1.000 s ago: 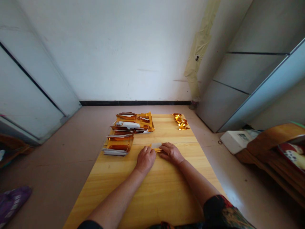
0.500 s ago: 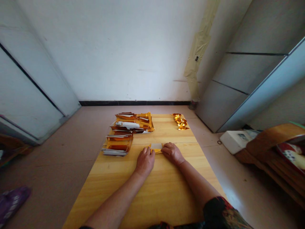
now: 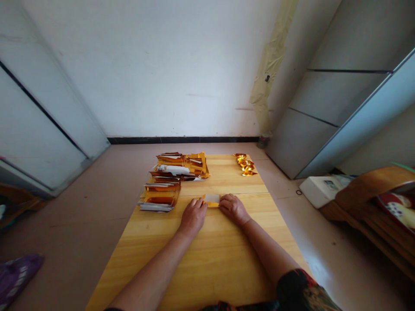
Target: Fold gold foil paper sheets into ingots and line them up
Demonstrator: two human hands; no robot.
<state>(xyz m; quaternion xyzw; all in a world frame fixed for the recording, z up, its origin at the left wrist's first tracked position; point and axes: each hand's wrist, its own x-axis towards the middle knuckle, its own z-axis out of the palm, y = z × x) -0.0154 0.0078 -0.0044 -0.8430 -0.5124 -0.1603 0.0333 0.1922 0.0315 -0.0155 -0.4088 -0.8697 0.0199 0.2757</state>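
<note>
A small sheet of gold foil paper (image 3: 212, 198) lies on the wooden table, its pale side up and its near edge folded over to show gold. My left hand (image 3: 193, 217) pinches its left end, fingers pressed together. At the opposite end, my right hand (image 3: 234, 208) has its fingers closed on the paper. Both fingertip pairs partly cover the ends. Beyond the left hand lie stacks of gold foil paper (image 3: 161, 195), with more bundles (image 3: 194, 162) behind them. Several folded gold foil pieces (image 3: 247, 166) sit at the far right corner.
The wooden table (image 3: 207, 259) stretches from my body toward a white wall (image 3: 181, 77). A grey cabinet-like unit (image 3: 311, 142) stands on the right, near a white box (image 3: 319, 192) and wooden furniture (image 3: 363, 203). A purple bag (image 3: 19, 276) is on the floor at left.
My left hand has shifted slightly left and toward me along the paper. More of the folded near edge and the pale side now shows. The right hand has barely moved.
</note>
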